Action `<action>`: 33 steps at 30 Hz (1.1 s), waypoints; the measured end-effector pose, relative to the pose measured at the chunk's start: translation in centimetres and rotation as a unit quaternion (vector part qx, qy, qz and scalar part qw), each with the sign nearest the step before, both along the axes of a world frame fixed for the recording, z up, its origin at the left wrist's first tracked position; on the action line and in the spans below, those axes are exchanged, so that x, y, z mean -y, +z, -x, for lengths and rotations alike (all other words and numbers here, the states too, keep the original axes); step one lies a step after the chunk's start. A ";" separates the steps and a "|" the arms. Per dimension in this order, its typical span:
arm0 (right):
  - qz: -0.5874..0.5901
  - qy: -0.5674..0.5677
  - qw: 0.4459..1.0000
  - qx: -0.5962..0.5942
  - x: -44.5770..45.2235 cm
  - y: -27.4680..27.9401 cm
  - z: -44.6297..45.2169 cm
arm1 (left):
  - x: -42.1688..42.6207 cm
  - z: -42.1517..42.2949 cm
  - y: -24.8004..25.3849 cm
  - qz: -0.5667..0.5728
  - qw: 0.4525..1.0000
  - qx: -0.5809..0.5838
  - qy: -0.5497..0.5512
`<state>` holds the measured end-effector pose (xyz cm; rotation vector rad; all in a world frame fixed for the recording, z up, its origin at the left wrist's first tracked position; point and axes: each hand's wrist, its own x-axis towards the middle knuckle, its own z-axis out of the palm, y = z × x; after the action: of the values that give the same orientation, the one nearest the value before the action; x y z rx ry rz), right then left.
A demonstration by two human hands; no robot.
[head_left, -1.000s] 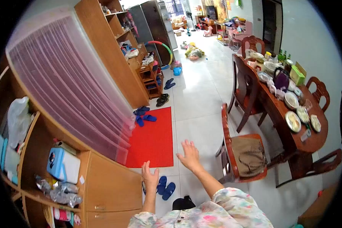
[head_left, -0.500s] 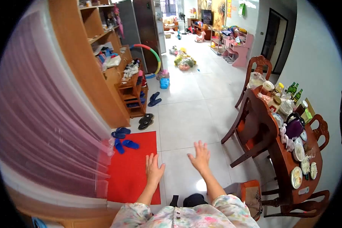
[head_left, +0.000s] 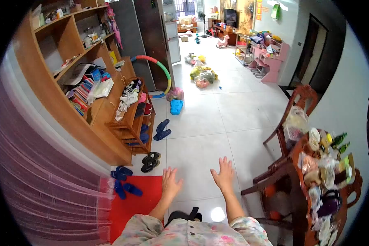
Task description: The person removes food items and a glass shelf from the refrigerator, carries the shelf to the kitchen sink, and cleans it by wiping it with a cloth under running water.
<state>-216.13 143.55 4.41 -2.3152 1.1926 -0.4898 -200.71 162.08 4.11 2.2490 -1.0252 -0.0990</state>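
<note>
Both of my hands are held out in front of my body above the floor, with nothing in them. My left hand has its fingers stretched, palm down, near the right edge of the red mat. Over the pale tiles, my right hand is spread wide, thumb pointing inward. The black sandals on the floor lie closest to my left hand. To the right of my right hand stands the dark wooden dining table.
Left are a wooden shelf unit, a shoe rack and blue slippers. Plastic bags of produce lie on the floor ahead. A carved chair stands at the right, and a pink desk farther back.
The view has moved forward: the shoe rack, bags and chair appear nearer, and the mat and table have slid down the view. Both hands stay open and outstretched.
</note>
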 end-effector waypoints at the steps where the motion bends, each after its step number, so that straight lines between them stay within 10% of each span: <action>1: 0.008 0.018 1.000 0.009 2.2 0.4 -2.6 | 1.8 -2.0 0.7 0.016 1.000 0.006 0.016; 21: -0.046 -0.043 0.997 -0.032 59.6 0.1 -38.4 | 61.8 -40.3 0.6 0.027 0.998 -0.025 -0.052; 33: 0.011 0.125 0.992 0.030 89.7 1.3 -65.3 | 86.1 -60.3 2.0 0.046 0.991 0.013 0.122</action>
<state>-150.78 53.82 5.67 -2.4080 0.8572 -0.4797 -140.43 75.97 6.13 2.2757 -0.7444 0.0825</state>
